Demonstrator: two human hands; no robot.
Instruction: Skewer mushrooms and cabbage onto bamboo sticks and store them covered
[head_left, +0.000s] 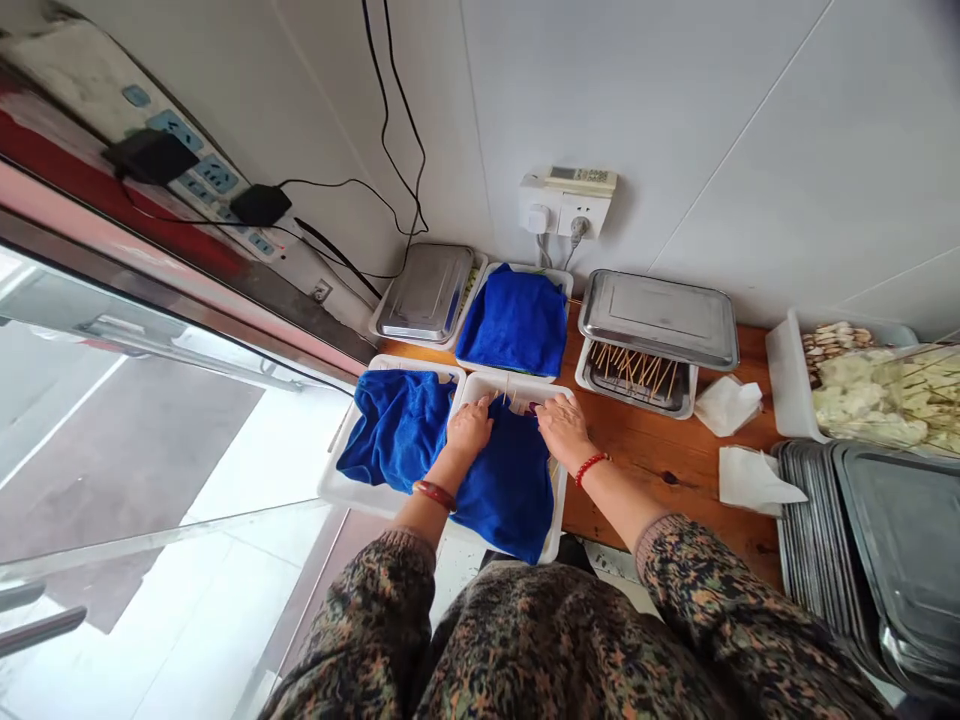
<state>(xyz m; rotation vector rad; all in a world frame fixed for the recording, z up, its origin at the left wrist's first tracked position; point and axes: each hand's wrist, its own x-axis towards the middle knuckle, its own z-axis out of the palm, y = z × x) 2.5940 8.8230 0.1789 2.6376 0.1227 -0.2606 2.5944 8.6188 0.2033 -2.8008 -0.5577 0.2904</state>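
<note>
A blue cloth [502,490] lies over most of a white plastic tray [556,535] right in front of me. My left hand [470,428] grips the far left corner of this cloth, fingers curled at its edge. At the far right corner my right hand [562,425] is closed on the same cloth. Thin wooden skewers [507,388] poke out past the cloth's far edge, between my hands. To the left, a second blue cloth [409,420] is bunched over another white tray [345,488]. What lies beneath both cloths is mostly hidden.
Behind stand a metal-lidded tray [426,290] and a tray under a blue cloth [517,315]. Right of them, a metal lid [660,315] partly covers a tray of skewers [637,370]. Tissues [757,480], stacked metal trays [810,540] and a food bin [784,375] occupy the right side.
</note>
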